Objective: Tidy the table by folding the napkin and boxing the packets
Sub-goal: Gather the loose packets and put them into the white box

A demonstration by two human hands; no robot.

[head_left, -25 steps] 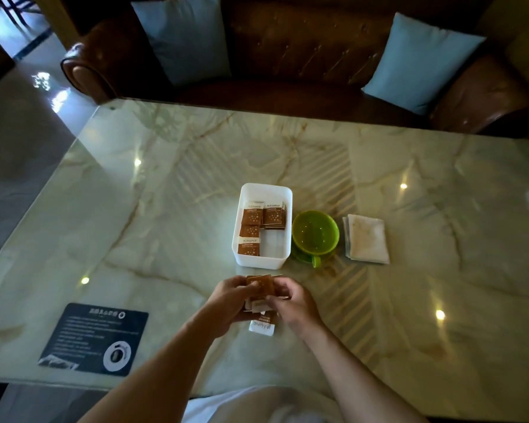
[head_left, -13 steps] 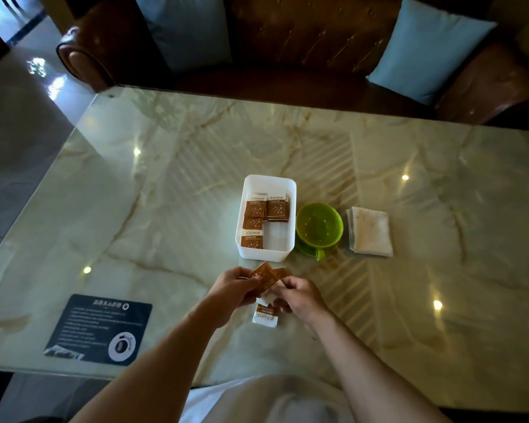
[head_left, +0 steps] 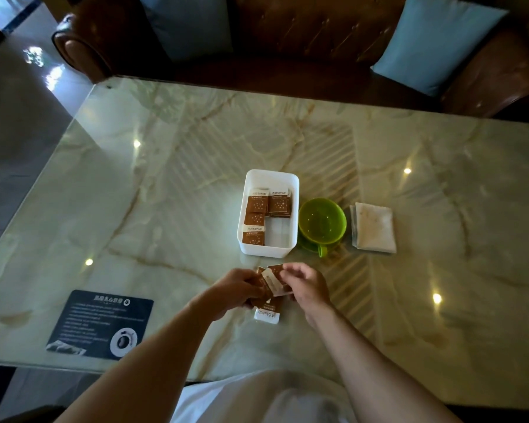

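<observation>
Brown-and-white paper packets (head_left: 272, 280) are pinched loosely between the left hand (head_left: 237, 290) and right hand (head_left: 307, 285), near the marble table's (head_left: 165, 184) front edge. One could slip before reaching the white plastic box (head_left: 293, 206); 1 more packet (head_left: 268, 314) lies beneath, and the folded napkin (head_left: 374, 232) sits aside.

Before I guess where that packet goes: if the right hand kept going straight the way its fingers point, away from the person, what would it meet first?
Probably the near wall of the white box, just beyond the right hand; depth is hard to judge.

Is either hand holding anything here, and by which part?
Both hands, left hand and right hand, grip a small bunch of packets by its opposite side edges, above the table.
</observation>
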